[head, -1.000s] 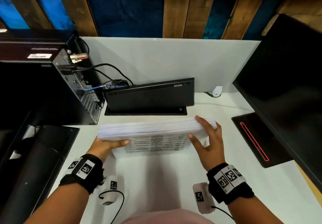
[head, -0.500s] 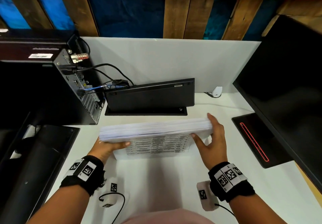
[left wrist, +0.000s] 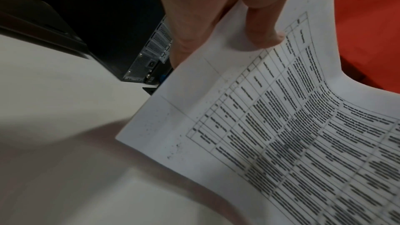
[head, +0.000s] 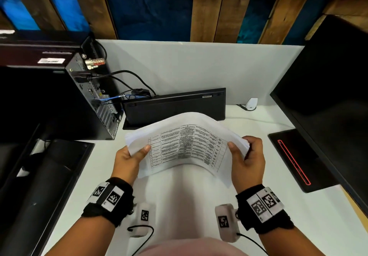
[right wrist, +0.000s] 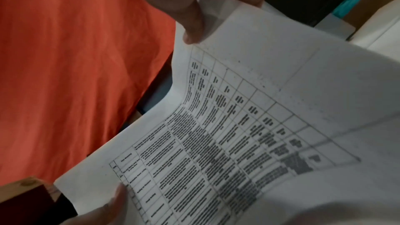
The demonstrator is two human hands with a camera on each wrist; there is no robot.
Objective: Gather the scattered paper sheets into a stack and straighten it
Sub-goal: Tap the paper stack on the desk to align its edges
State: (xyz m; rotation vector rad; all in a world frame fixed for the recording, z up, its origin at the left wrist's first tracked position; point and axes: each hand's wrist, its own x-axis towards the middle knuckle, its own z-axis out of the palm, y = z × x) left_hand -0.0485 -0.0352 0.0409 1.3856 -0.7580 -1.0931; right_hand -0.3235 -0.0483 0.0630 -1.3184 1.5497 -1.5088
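Note:
A thick stack of white paper sheets [head: 185,146], its facing sheet printed with a table, is held above the white desk [head: 189,206] and bows upward in the middle. My left hand [head: 129,156] grips its left end, thumb on the printed face. My right hand [head: 247,156] grips the right end the same way, fingers behind. The left wrist view shows the paper stack [left wrist: 281,126] pinched by my left thumb and fingers [left wrist: 262,32]. In the right wrist view the printed sheet [right wrist: 238,134] curves under my right thumb.
A black keyboard [head: 175,106] leans against the white partition behind the stack. A computer tower [head: 59,100] with cables stands at the left, a black monitor [head: 328,96] with its red-lined base [head: 294,160] at the right. A black panel [head: 39,186] lies at the left edge.
The stack stood on its long edge on the desk between both hands. Now it is lifted, tilted face-up toward me and bowed, with both thumbs on the printed sheet.

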